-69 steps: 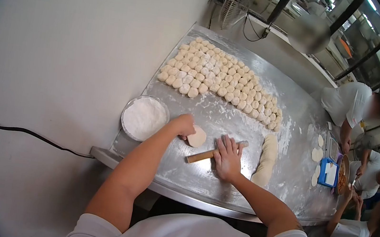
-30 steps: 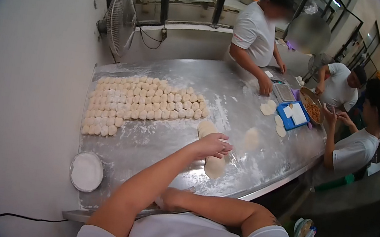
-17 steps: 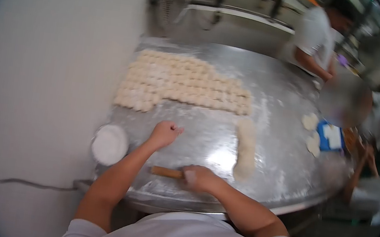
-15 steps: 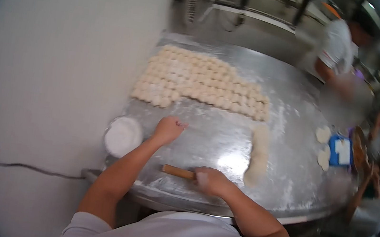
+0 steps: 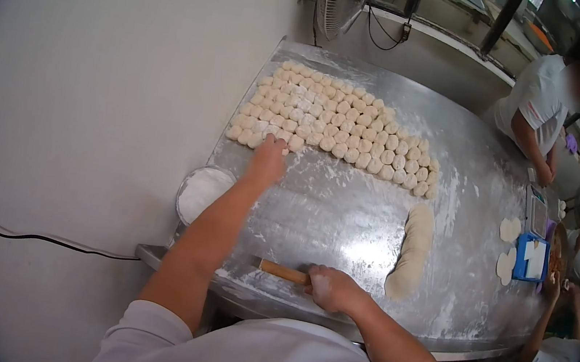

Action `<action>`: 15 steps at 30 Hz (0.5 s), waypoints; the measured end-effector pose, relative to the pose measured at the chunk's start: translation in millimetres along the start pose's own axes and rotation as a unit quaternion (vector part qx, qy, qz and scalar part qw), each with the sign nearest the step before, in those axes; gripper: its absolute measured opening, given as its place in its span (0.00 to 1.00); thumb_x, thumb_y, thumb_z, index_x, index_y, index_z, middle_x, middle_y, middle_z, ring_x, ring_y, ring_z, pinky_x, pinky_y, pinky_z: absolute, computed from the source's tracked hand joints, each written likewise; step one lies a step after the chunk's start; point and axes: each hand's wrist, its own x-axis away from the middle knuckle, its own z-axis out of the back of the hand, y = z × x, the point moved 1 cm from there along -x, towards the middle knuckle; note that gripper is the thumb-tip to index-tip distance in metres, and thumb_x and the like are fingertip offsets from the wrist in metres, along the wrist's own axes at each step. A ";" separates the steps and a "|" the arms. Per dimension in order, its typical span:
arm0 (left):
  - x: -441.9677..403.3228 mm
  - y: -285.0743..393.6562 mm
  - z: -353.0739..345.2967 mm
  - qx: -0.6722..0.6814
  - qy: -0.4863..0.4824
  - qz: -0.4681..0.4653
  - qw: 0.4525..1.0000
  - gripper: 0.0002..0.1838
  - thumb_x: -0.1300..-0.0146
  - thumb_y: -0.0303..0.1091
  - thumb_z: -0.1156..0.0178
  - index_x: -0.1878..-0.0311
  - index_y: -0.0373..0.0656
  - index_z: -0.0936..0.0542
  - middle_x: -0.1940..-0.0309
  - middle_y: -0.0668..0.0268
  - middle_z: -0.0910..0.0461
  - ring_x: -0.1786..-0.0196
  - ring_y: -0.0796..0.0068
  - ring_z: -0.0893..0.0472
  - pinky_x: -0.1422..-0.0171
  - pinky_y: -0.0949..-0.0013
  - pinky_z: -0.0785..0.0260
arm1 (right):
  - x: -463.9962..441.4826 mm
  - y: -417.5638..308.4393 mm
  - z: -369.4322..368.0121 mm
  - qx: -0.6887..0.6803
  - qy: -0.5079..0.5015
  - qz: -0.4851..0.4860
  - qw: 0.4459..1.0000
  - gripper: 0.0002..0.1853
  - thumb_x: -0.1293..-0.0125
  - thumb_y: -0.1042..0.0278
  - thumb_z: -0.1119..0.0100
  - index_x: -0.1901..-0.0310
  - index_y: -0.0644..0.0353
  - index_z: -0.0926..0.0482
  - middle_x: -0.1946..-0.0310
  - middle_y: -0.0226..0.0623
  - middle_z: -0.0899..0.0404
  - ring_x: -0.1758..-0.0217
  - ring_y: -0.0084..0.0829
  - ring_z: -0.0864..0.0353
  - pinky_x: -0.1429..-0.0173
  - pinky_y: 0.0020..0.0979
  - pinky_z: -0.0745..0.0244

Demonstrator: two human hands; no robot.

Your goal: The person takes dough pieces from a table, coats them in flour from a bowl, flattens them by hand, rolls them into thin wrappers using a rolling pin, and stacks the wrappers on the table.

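Rows of pale dough balls (image 5: 345, 126) lie packed together on the far half of the metal table. My left hand (image 5: 268, 160) is at their near left edge, fingers curled down around a dough ball there; the fingertips are partly hidden. Close to the table's front edge, my right hand (image 5: 333, 288) is closed around one end of a wooden rolling pin (image 5: 283, 272), whose other end points left. A thick, floured log of dough (image 5: 412, 252) lies farther right, apart from both hands.
A bowl of white flour (image 5: 204, 195) stands beside my left forearm. On the right are flat dough rounds (image 5: 505, 266), a blue tray (image 5: 532, 258), a scale (image 5: 536, 211) and a bowl of filling (image 5: 557, 253). Co-workers are at the far right. A fan (image 5: 341, 1) stands behind the metal table (image 5: 330, 208).
My left hand has moved forward from the bare metal to the near edge of the dough balls. The right hand still grips the rolling pin; the camera view has shifted slightly.
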 end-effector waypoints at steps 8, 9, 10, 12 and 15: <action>48.1 -3.2 98.0 0.133 0.043 0.058 0.989 0.18 0.41 0.25 0.29 0.46 0.40 0.12 0.51 0.47 0.13 0.47 0.47 0.13 0.41 0.54 0.20 | 2.3 3.5 0.1 -0.009 0.016 0.004 1.000 0.17 0.25 0.61 0.34 0.50 0.69 0.17 0.49 0.62 0.14 0.42 0.60 0.14 0.36 0.51 0.20; 57.1 -9.8 112.7 0.164 0.039 0.090 0.982 0.19 0.41 0.26 0.28 0.45 0.40 0.12 0.51 0.47 0.12 0.47 0.48 0.13 0.41 0.55 0.20 | 1.5 3.8 0.4 -0.011 0.017 0.000 1.000 0.16 0.25 0.61 0.34 0.50 0.69 0.17 0.50 0.62 0.14 0.42 0.60 0.14 0.36 0.51 0.20; 66.9 -19.2 124.0 0.195 0.037 0.122 0.973 0.20 0.40 0.27 0.28 0.44 0.41 0.12 0.50 0.46 0.12 0.46 0.49 0.12 0.40 0.55 0.20 | 0.9 3.7 0.2 -0.013 0.018 -0.002 1.000 0.16 0.26 0.61 0.34 0.50 0.69 0.18 0.50 0.62 0.14 0.42 0.60 0.14 0.36 0.50 0.20; 87.7 -43.8 141.6 0.164 -0.031 0.175 0.970 0.20 0.40 0.29 0.28 0.43 0.40 0.12 0.49 0.46 0.11 0.45 0.49 0.12 0.39 0.55 0.20 | 0.7 1.8 0.2 -0.007 0.020 -0.001 1.000 0.16 0.25 0.62 0.35 0.50 0.69 0.18 0.50 0.63 0.14 0.42 0.60 0.14 0.36 0.50 0.20; 118.6 -63.8 138.4 0.067 -0.133 0.181 0.972 0.20 0.40 0.33 0.28 0.44 0.38 0.12 0.48 0.46 0.11 0.44 0.49 0.12 0.37 0.56 0.20 | -0.6 2.8 -1.0 -0.005 0.013 0.004 1.000 0.16 0.25 0.62 0.36 0.50 0.70 0.18 0.50 0.63 0.14 0.42 0.60 0.14 0.36 0.50 0.20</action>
